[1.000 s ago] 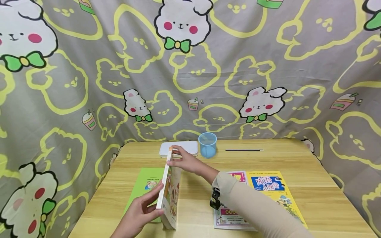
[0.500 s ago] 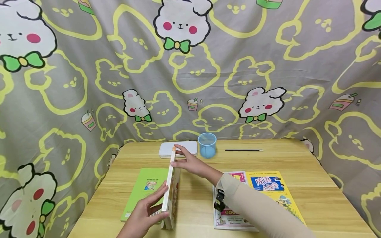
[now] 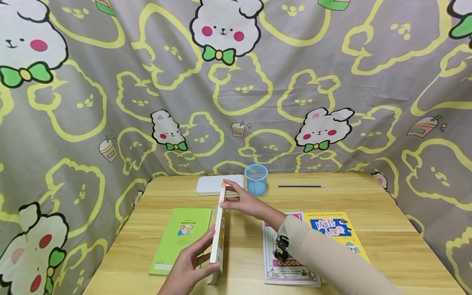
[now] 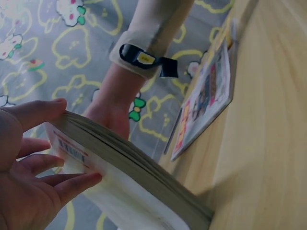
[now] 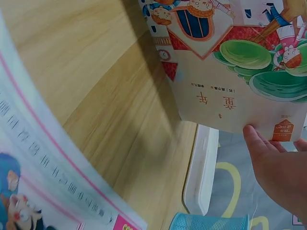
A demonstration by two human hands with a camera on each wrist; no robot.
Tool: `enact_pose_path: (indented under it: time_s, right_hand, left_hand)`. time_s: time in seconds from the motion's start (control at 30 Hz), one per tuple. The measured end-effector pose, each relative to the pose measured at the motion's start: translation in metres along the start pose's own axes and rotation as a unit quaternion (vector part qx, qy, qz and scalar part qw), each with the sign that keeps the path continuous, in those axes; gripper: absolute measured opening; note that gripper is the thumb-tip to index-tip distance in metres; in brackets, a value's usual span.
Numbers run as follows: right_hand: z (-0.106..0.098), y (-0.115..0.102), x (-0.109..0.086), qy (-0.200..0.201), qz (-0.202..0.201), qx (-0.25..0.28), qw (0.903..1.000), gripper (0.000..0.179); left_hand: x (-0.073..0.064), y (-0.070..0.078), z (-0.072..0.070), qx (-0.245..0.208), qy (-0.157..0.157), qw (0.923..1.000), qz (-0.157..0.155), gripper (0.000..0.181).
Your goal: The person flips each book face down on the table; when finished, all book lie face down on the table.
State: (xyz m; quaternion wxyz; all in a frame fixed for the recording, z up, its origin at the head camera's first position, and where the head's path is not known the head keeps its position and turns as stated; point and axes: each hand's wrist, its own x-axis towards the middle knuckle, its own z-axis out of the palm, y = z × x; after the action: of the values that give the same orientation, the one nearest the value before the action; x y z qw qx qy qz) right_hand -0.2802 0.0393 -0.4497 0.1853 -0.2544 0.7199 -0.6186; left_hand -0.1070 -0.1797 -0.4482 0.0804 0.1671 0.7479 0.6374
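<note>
A thick paperback book (image 3: 218,225) stands upright on the table between both hands, its white spine on top. My left hand (image 3: 191,258) pinches its near end, thumb on one side and fingers by the barcode (image 4: 72,151) on the back cover. At the far end, my right hand (image 3: 243,200) grips the book near an orange mark. The illustrated front cover (image 5: 201,72), with green dishes and cartoon children, faces the right wrist camera. To the left lies a green book (image 3: 180,241). On the right, a pink-bordered book (image 3: 291,274) lies partly under my right forearm.
A yellow book (image 3: 328,225) lies beside the pink-bordered one, partly hidden by the sleeve. Along the back of the table (image 3: 243,254) are a white case (image 3: 208,186), a blue mesh cup (image 3: 256,182) and a dark pencil (image 3: 302,186). A patterned curtain (image 3: 236,94) hangs behind.
Both hands have shifted the upright book to the right. It now appears more edge-on, less of its front cover shows, and the green book has come fully into sight.
</note>
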Motion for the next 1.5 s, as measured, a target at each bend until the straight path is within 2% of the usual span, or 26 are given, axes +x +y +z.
enact_pose_path:
  time_s: [0.17, 0.27, 0.53, 0.9, 1.1, 1.27, 1.5]
  right_hand:
    - [-0.006, 0.004, -0.006, 0.011, 0.007, -0.012, 0.9998, 0.089]
    - [-0.009, 0.006, -0.011, 0.016, 0.012, -0.021, 0.9996, 0.089]
    - [-0.017, 0.013, -0.020, 0.018, 0.009, -0.028, 0.9994, 0.091]
    - [-0.031, 0.028, -0.033, 0.014, 0.013, -0.030, 0.9994, 0.091]
    - [-0.037, 0.035, -0.039, 0.007, 0.019, -0.036, 0.9991, 0.090]
    - [-0.042, 0.039, -0.044, -0.004, 0.024, -0.051, 0.9984, 0.093]
    - [-0.051, 0.049, -0.048, -0.026, 0.036, -0.045, 0.9980, 0.096]
  left_hand:
    - [0.005, -0.004, 0.007, -0.025, 0.009, 0.9992, -0.031, 0.083]
    - [0.007, -0.008, 0.010, -0.037, 0.010, 0.9985, -0.039, 0.086]
    - [0.015, -0.024, 0.017, -0.022, -0.025, 0.9994, 0.001, 0.082]
    - [0.023, -0.040, 0.034, -0.004, -0.019, 0.9997, -0.014, 0.086]
    - [0.025, -0.045, 0.042, 0.039, -0.023, 0.9988, -0.017, 0.089]
    - [0.025, -0.046, 0.049, 0.098, -0.021, 0.9949, 0.001, 0.089]
    - [0.025, -0.047, 0.057, 0.123, -0.045, 0.9913, 0.017, 0.091]
